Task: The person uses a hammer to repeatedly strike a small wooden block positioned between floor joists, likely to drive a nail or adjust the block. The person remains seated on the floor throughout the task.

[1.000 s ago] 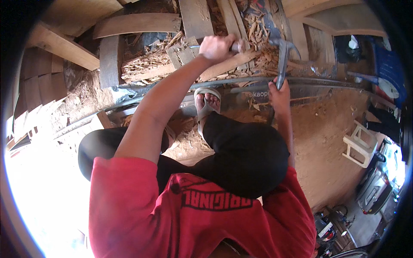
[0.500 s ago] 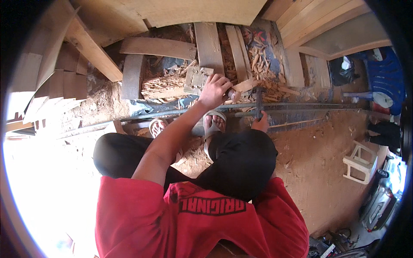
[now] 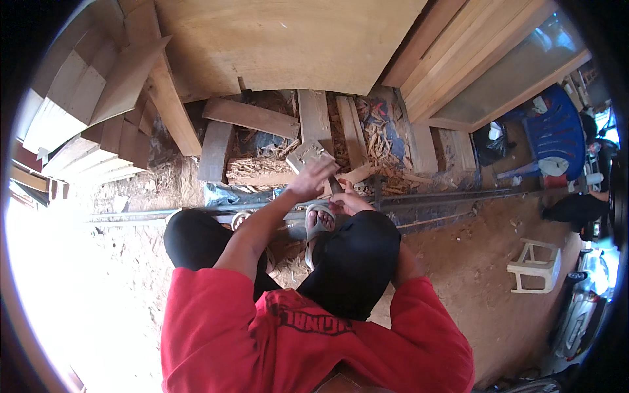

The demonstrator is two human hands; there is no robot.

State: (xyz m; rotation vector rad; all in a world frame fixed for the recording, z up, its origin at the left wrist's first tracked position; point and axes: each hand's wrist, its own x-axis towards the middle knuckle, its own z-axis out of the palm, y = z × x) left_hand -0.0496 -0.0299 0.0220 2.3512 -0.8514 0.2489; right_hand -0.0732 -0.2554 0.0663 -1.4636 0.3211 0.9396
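Observation:
A pale wooden block (image 3: 303, 154) with a roughly cut face lies among boards and chips beyond my feet. My left hand (image 3: 309, 183) reaches over its near right edge, fingers stretched out and smeared by motion. Just to the right, my right hand (image 3: 352, 198) is closed around a brown-handled tool (image 3: 335, 185); its working end is hidden. Both hands are close together above my sandalled foot (image 3: 319, 221).
Wood chips (image 3: 382, 141) and short boards (image 3: 251, 118) cover the ground ahead. A large wooden panel (image 3: 282, 49) stands behind them. Stacked boards (image 3: 78, 98) are at left. A metal pipe (image 3: 151, 215) crosses before me. A cream stool (image 3: 534, 267) and a blue chair (image 3: 557, 134) are at right.
My right hand has moved left, from the hammer it held to the brown-handled tool. My left hand has let go of that tool and stretched its fingers over the block. The view has tilted up.

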